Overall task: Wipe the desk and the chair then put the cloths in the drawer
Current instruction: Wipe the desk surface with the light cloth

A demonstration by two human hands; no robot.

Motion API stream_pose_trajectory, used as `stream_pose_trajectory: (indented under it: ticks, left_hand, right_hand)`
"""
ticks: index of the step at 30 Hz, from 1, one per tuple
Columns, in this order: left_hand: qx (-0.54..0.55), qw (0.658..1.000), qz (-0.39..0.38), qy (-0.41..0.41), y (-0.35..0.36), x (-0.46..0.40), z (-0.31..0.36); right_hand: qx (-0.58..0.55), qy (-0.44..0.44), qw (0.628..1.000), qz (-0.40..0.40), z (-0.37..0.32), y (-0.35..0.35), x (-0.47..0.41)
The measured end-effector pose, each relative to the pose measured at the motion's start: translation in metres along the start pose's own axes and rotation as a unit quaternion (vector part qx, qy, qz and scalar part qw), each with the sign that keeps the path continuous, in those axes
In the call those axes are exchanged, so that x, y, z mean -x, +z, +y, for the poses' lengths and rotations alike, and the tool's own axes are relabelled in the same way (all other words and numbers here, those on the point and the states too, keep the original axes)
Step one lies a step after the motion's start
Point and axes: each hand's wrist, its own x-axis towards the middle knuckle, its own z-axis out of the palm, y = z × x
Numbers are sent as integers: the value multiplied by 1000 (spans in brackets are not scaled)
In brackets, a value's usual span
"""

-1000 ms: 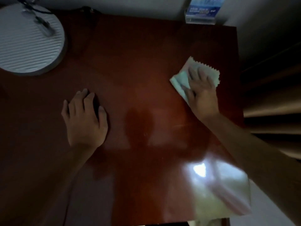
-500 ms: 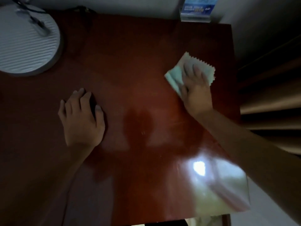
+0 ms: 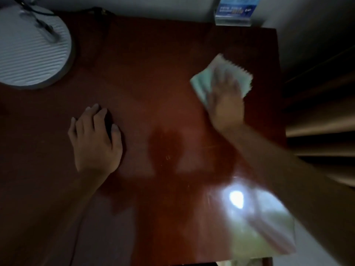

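A pale green cloth with a zigzag-cut edge (image 3: 199,83) lies flat at the upper right of the glossy reddish-brown wooden desk (image 3: 153,83). The right hand (image 3: 225,100), blurred, presses on it with fingers straight and spread. The left hand (image 3: 95,139) rests palm-down at centre left, fingers relaxed, holding nothing. A round white ribbed lamp base (image 3: 28,52) sits upper left; a blue-printed clear card stand (image 3: 233,13) stands at the top edge. Tan curtain folds (image 3: 322,116) hang at right.

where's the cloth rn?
In the head view the cloth lies flat on the far right part of the desk, under the right hand pressing it, near the right edge and below the blue card stand.
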Motion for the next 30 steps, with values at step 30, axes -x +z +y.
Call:
stream_pose_trajectory:
  ticks: [30]
  left_hand:
    - [37,999,-10,3,-3,1,-3]
  right_hand:
    - [-27,-15,999,-25,-31,-5,93]
